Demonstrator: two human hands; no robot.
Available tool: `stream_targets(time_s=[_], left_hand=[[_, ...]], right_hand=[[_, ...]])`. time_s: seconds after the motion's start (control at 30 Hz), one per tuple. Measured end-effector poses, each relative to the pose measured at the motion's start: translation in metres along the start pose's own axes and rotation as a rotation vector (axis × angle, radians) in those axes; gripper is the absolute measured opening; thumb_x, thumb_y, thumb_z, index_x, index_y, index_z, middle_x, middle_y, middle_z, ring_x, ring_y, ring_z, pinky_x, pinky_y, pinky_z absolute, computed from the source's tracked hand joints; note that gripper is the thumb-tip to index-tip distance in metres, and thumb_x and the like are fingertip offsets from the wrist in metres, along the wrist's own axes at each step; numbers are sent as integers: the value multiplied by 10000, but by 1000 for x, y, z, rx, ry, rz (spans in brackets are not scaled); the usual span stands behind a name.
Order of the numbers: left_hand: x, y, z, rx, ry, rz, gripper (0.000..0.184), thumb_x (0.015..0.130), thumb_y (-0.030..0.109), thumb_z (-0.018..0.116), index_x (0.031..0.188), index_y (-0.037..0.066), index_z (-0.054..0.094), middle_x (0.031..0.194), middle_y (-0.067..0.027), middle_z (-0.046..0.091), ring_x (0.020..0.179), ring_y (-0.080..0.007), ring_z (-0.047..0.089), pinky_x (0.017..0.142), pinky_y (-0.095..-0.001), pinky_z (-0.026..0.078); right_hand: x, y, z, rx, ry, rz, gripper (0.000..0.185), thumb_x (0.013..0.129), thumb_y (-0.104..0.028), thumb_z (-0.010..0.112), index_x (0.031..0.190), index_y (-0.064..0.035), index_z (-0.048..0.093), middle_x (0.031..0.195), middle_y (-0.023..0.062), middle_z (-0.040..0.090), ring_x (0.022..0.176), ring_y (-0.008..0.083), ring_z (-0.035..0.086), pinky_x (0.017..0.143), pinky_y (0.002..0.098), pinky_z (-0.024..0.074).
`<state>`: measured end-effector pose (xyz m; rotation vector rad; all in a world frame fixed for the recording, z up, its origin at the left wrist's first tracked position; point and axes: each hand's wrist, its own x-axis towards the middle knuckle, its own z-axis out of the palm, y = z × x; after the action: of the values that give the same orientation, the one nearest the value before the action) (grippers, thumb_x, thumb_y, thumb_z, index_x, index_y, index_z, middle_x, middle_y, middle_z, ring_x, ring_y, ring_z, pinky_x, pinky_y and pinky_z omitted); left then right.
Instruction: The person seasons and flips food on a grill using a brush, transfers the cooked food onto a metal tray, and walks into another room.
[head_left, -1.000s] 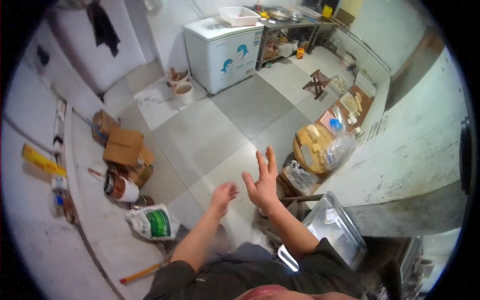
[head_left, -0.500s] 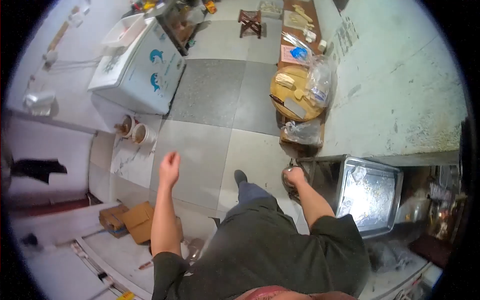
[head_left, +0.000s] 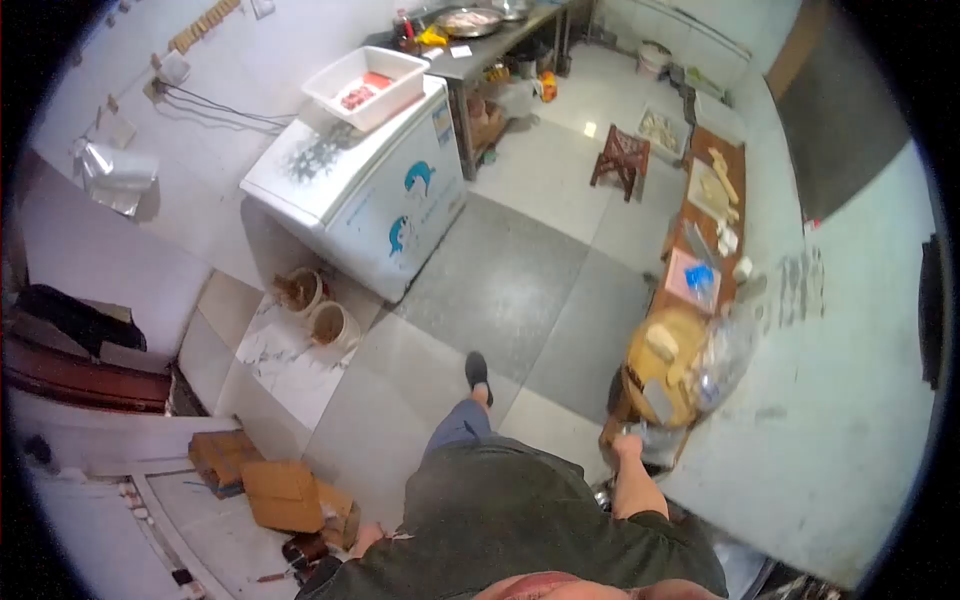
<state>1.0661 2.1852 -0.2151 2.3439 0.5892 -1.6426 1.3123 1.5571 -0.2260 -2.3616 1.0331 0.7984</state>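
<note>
My right hand [head_left: 628, 447] is closed at the near end of the long wooden bench, by a plastic bag [head_left: 660, 443]. A small pale bit shows at its fingers, but what it holds I cannot make out. Just beyond it lies a round wooden board [head_left: 690, 350], with a cleaver [head_left: 658, 402] and a pale piece of food [head_left: 662, 340] on top. My left hand [head_left: 368, 537] hangs low beside my shirt, close to an opened cardboard box [head_left: 283, 497]. Its fingers are too small and partly hidden to read.
A white chest freezer [head_left: 340, 220] bears a white tub [head_left: 366, 88] with reddish contents. Two buckets [head_left: 333, 325] stand on the floor beside it. Farther off are a folding stool [head_left: 620, 160], a metal worktable [head_left: 500, 40] and a wall [head_left: 800, 400] on the right.
I have stepped forward and the view has swung up, bringing the far room into sight. My left hand has dropped back to my side; my right hand is now beside the bench end.
</note>
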Motion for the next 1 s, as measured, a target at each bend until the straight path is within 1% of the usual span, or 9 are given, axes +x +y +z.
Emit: stream_targets(time_s=[0.1,0.2,0.3,0.43,0.53,0.67,0.77,0.87,1.0], left_hand=[[97,42,-128,68,120,61,275,804,260,548,932,54,676,944,-193,657,909,-343,630,786,-446,488],[169,126,-311,-876,493,-23,336,831,300,519,912,12,671,948,-236,645,941,-357,616,787,-455,468],[114,241,-528,-707,766,241,387,831,342,564,955,-12,657,913,-210,660,892,-338,633,789,-404,479],[97,369,-703,-892,866,522,304,869,275,573,925,-18,631,785,-76,635,726,-162,590,659,-303,462],[107,447,-759,-1117,737,672,280,891,274,565,929,1,613,778,-49,611,716,-136,575,645,-280,458],[115,531,-784,-1314,427,623,188,896,205,576,850,22,577,738,-23,575,661,-120,549,605,-241,452],[142,558,-807,-1357,278,541,206,894,227,586,837,30,563,786,-39,586,675,-134,566,569,-248,459],[165,579,-851,-1145,331,475,212,891,237,588,864,30,553,800,-60,596,678,-158,583,542,-258,453],[227,650,-919,-887,211,507,231,896,255,582,866,28,551,753,-51,581,618,-152,574,487,-259,417]], right_hand=[[20,-98,-43,-311,143,-292,423,704,-250,643,967,81,629,1048,276,609,999,418,573,882,419,440],[72,-199,-97,120,27,19,409,714,-218,651,1011,63,635,1106,264,601,1024,386,578,925,409,430],[87,-275,-114,261,784,-309,424,733,-213,641,1063,54,622,1100,251,613,1019,361,590,919,402,438],[142,-302,-144,670,85,-21,590,737,-179,632,1267,27,476,1045,240,629,1019,334,600,888,382,454],[212,-264,-80,195,309,90,479,737,-199,607,1184,-28,582,1197,190,575,1133,263,543,925,386,440],[252,-239,-85,-682,-272,-257,302,723,-248,590,995,-197,712,1072,34,666,1024,224,616,858,389,485],[284,-292,-126,-221,-64,5,296,760,-280,533,790,-41,705,924,171,670,873,338,632,792,429,501],[269,-415,-278,334,27,350,442,787,-336,524,1064,-5,623,1140,222,587,1079,360,557,907,449,449],[293,-498,-349,364,429,154,325,787,-223,560,1072,-79,621,1423,195,326,1252,349,409,999,445,375]])
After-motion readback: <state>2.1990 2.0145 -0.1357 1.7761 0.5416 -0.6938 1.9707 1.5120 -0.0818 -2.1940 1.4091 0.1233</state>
